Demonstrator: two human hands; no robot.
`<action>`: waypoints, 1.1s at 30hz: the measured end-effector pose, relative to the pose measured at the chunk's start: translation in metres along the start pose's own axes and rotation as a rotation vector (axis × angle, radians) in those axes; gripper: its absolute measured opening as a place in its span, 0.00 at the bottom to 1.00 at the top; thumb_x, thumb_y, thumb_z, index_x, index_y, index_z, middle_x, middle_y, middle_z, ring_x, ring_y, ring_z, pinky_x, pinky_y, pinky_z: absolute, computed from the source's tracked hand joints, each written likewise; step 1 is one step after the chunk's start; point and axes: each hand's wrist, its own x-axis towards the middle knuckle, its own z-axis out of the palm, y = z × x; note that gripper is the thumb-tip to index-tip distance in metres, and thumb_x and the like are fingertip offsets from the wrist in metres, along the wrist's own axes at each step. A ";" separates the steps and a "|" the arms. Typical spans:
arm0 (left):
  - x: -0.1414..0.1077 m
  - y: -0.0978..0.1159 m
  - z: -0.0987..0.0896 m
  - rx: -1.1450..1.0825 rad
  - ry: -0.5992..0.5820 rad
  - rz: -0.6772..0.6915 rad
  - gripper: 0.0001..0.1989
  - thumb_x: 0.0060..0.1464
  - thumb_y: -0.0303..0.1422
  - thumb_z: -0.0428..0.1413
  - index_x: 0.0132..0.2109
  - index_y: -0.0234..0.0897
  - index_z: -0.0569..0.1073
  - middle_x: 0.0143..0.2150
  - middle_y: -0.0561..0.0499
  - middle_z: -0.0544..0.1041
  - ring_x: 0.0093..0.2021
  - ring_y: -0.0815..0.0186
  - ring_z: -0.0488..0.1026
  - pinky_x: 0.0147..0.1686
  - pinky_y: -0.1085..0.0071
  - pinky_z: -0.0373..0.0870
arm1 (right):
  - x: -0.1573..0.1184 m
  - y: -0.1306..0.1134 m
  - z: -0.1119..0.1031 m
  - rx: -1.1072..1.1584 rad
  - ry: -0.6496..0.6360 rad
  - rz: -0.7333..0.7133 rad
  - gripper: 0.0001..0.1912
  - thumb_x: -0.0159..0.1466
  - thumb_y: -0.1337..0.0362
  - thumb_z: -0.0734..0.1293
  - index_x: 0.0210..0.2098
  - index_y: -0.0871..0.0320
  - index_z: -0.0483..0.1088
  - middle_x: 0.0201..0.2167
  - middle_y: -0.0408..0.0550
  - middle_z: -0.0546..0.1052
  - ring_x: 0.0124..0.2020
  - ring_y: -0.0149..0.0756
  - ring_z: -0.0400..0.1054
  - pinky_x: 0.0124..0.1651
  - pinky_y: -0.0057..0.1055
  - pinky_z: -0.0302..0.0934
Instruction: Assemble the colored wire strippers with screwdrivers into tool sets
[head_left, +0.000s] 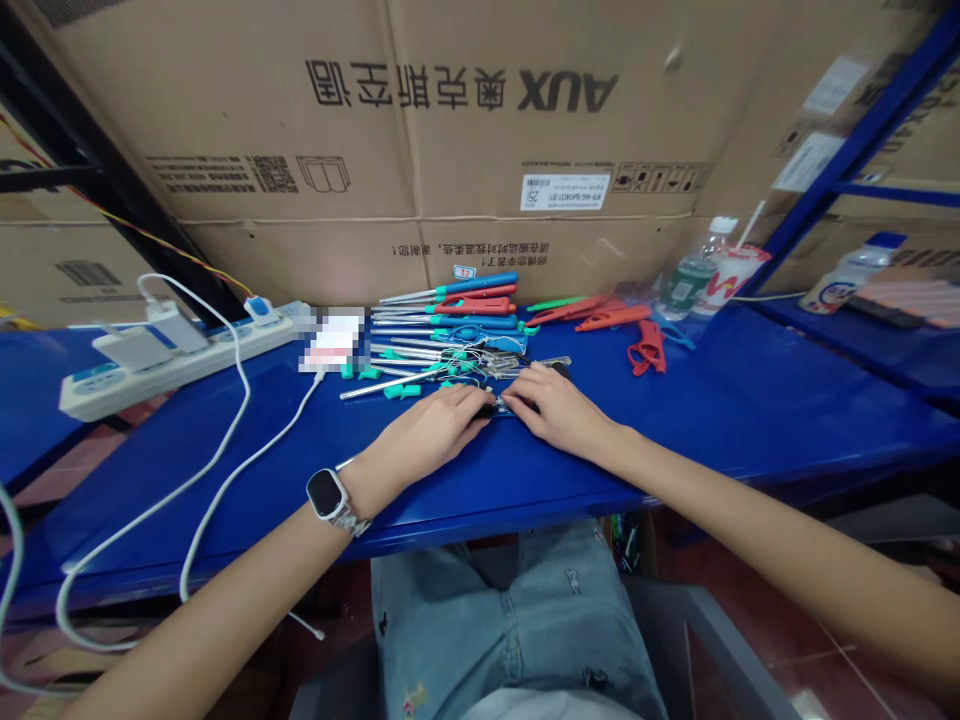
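Note:
My left hand [450, 422] and my right hand [556, 408] meet over the blue table, fingers pinched close together. Between the fingertips is a small black-and-silver part [501, 404], mostly covered, so its kind is unclear. Just beyond the hands lies a pile of thin metal tubes [397, 384] with green end pieces [403, 391] and fine white wires. Behind these lie several long-necked lighters with metal stems, among them one with a blue handle [491, 282] and one with a red handle [476, 305]. Loose red handle shells [646, 347] lie to the right.
A white power strip [180, 365] with plugs and cables [240, 400] runs along the left. A plastic bottle [694, 270] and a paper cup with a straw [731, 280] stand at the back right. A large cardboard box [450, 150] rises behind the blue table [720, 430].

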 end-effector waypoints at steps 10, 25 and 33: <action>0.002 -0.005 0.006 -0.014 0.047 0.081 0.17 0.73 0.30 0.46 0.54 0.29 0.78 0.53 0.38 0.75 0.53 0.56 0.74 0.54 0.56 0.78 | 0.006 0.008 -0.010 0.366 -0.059 0.114 0.18 0.73 0.70 0.55 0.60 0.58 0.66 0.33 0.46 0.76 0.34 0.38 0.70 0.42 0.38 0.66; 0.002 -0.002 0.002 0.012 0.023 0.040 0.17 0.73 0.32 0.47 0.59 0.30 0.75 0.54 0.38 0.75 0.54 0.54 0.73 0.55 0.54 0.75 | -0.008 0.010 -0.012 -0.064 -0.130 0.086 0.10 0.76 0.64 0.55 0.49 0.57 0.66 0.47 0.53 0.79 0.49 0.47 0.71 0.51 0.43 0.54; 0.006 0.002 0.001 0.072 -0.031 -0.014 0.15 0.72 0.32 0.49 0.58 0.37 0.76 0.51 0.42 0.75 0.50 0.53 0.72 0.49 0.53 0.72 | -0.001 -0.010 -0.024 -0.298 -0.070 0.063 0.11 0.73 0.65 0.60 0.50 0.61 0.71 0.47 0.58 0.79 0.47 0.49 0.68 0.48 0.42 0.55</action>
